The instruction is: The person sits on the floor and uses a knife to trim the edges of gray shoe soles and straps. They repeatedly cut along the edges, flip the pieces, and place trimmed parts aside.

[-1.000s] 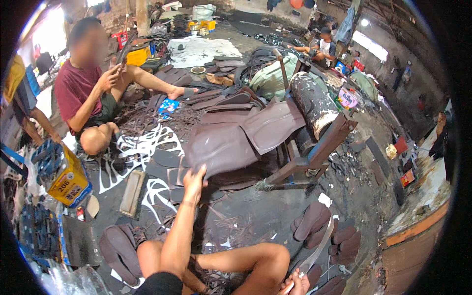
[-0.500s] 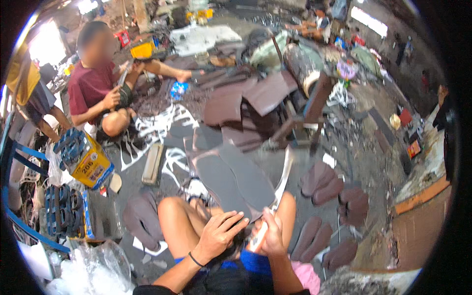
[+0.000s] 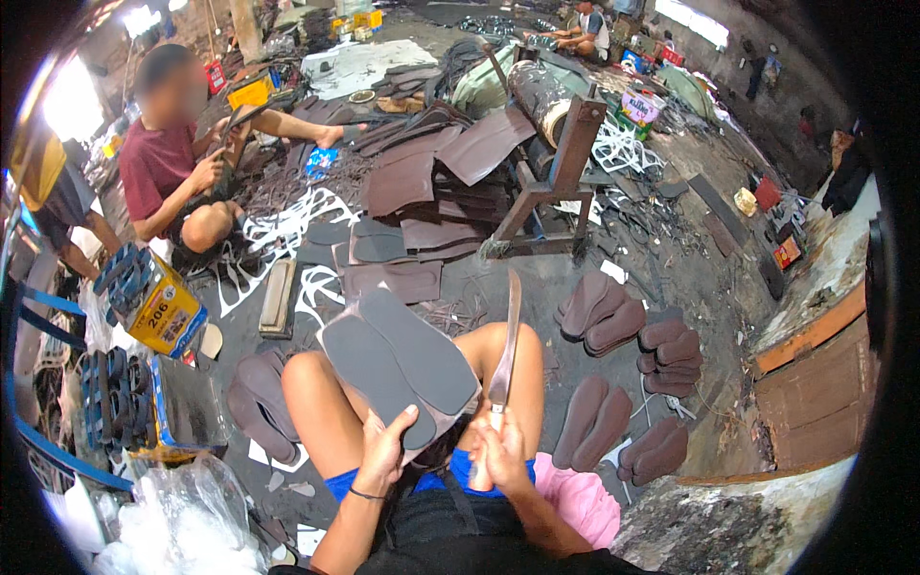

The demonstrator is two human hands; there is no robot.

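My left hand [image 3: 385, 448] grips the near edge of a brown rubber sheet, its thumb on top and its fingers mostly hidden beneath. On the sheet's face are two grey sole shapes [image 3: 368, 347], lying side by side. My right hand [image 3: 501, 452] is closed round the pale handle of a long knife [image 3: 507, 350]. The blade points up and away, just right of the sheet and apart from it. Both hands are above my lap, between my bent knees.
Dark brown soles [image 3: 592, 422] lie in piles to my right, others [image 3: 261, 407] by my left knee. A whetstone-like block [image 3: 278, 297] is ahead left. Brown sheets [image 3: 407, 177] lean by a metal stand [image 3: 565, 172]. A co-worker [image 3: 172, 153] sits at far left, handling a dark piece.
The knife has moved from the sheet's right edge to upright and apart from it. My left hand has gone from lying on the near edge to gripping it. The head view has shifted.
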